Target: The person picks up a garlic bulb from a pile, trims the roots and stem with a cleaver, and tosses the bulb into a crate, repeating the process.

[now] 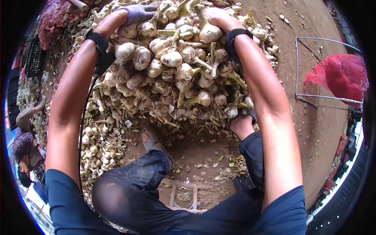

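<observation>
while two hands (138,15) (216,17) touch one garlic heap (171,59), left grip is unclosed, right unclear.

Here the garlic heap (135,80) is piling high, its whitish, soil-streaked bulbs lying at all angles with stubby stems attached; near the far side, one plump bulb (210,34) is sitting on top, stem pointing away.
</observation>
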The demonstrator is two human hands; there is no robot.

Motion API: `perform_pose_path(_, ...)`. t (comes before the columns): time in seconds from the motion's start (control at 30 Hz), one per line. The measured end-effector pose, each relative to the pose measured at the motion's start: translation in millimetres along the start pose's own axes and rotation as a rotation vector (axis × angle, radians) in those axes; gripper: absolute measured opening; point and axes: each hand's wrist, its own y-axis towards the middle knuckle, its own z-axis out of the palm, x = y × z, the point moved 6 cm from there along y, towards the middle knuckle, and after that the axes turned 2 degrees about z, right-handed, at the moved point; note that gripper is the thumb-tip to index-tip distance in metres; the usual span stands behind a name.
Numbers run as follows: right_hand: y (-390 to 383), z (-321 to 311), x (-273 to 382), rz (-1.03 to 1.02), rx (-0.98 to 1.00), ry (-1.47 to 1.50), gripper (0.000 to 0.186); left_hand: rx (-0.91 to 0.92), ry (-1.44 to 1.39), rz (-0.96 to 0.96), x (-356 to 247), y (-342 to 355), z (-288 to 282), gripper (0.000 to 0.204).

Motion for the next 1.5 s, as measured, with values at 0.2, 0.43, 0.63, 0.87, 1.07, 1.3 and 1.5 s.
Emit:
perform_pose_path(0.2,0.2,7.7,6.8,-0.06,0.035,0.039,0.031,0.082,-0.024,0.028,-20.4,4.2,4.0,0.069)
perform_pose_path(0.43,-40.9,44.6,42.8,-0.244,0.161,0.171,0.026,0.171,-0.026,0.053,-48.7,-15.4,27.5,0.072)
perform_pose_path(0.63,-118.0,74.2,117.3,-0.02,0.365,0.084,0.033,0.053,-0.079,0.005,-95.4,-101.9,88.0,0.079)
perform_pose_path(0.87,-235.4,113.0,194.0,0.085,0.35,0.074,0.026,-0.105,0.043,0.194,-147.3,-194.6,155.7,0.059)
perform_pose_path(1.07,-276.1,122.4,255.0,-0.081,0.792,0.03,0.047,0.147,-0.014,0.058,-159.9,-286.2,198.8,0.073)
perform_pose_path(1.3,-171.7,-6.3,173.1,0.321,0.123,0.162,0.039,-0.335,-0.06,0.088,-112.8,-262.2,79.1,0.054)
perform_pose_path(1.5,-115.3,4.7,110.2,0.416,-0.008,-0.108,0.07,-0.308,0.21,-0.098,-68.1,-124.7,80.5,0.085)
